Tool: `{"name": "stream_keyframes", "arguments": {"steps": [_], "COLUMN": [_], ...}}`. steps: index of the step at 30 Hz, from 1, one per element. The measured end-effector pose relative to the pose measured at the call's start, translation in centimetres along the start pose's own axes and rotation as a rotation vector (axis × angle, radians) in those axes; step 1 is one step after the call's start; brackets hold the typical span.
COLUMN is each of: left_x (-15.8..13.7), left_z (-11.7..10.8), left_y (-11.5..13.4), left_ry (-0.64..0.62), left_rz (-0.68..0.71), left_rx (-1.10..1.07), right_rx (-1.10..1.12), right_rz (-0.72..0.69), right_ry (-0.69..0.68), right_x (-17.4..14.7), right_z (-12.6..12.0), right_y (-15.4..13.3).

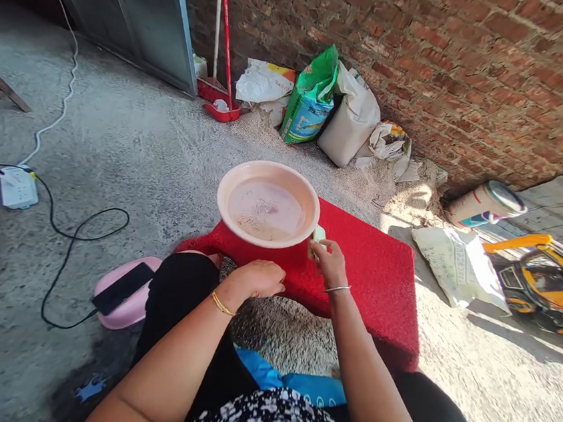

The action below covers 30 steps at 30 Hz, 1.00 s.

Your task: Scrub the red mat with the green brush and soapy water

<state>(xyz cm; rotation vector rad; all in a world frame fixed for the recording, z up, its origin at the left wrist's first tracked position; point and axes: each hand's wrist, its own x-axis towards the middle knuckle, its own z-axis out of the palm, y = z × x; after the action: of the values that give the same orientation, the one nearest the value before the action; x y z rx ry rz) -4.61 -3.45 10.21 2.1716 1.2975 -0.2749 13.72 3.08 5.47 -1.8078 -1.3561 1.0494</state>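
Note:
A round, pale pink basin [225, 213] holds shallow water with small dark specks in it. It stands at the left end of a low bench covered in red cloth [366, 267]. My right hand [329, 260] is closed by the basin's right rim, pinching a small pale green piece [318, 235] like a sponge or cloth; its exact kind is unclear. In front of the basin, above the bench's near edge, my left hand [259, 279] has its fingers curled down. Anything inside those fingers is hidden.
A pink tub [122, 315] with a black phone-like slab on it sits by my left leg. A black cable [56, 281] runs to a white power strip [18, 187]. Sacks [354, 121] line the brick wall. A yellow toy excavator [546, 279] stands right.

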Motion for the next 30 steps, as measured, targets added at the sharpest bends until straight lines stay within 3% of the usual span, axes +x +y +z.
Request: {"name": "stream_keyframes", "arguments": {"steps": [2, 5, 9, 14, 18, 21, 24, 28, 30], "left_x": [0.0, 0.1, 0.3, 0.5, 0.5, 0.3, -0.1, -0.5, -0.5], "left_z": [0.1, 0.4, 0.4, 0.0, 0.0, 0.2, -0.1, -0.6, -0.8], "left_y": [-0.1, -0.3, -0.4, -0.3, -0.6, -1.2, -1.8, -2.2, -2.3], "left_ry": [0.007, 0.028, 0.035, 0.012, 0.018, 0.045, 0.056, 0.017, 0.011], "left_rz": [0.004, 0.003, 0.001, 0.021, 0.027, -0.005, -0.057, -0.201, -0.253], "left_rx": [-0.009, -0.011, 0.010, 0.022, 0.015, 0.030, 0.063, 0.068, 0.075], "right_rx": [0.099, 0.146, 0.197, 0.244, 0.236, 0.245, 0.267, 0.317, 0.333], "right_rz": [0.051, 0.095, 0.090, 0.052, 0.128, 0.135, 0.057, 0.053, 0.041], "right_ry": [-0.072, -0.049, 0.024, 0.128, 0.384, 0.520, 0.387, 0.006, -0.105], "right_x": [0.5, 1.2, 2.0, 1.5, -0.4, -2.6, -4.9, -6.9, -7.2], "right_z": [1.9, 3.6, 2.6, -4.3, -11.9, -14.5, -11.9, -3.5, -0.3], "right_y": [-0.4, -0.4, 1.1, 5.4, 9.5, 10.8, 9.5, 5.8, 4.3]}}
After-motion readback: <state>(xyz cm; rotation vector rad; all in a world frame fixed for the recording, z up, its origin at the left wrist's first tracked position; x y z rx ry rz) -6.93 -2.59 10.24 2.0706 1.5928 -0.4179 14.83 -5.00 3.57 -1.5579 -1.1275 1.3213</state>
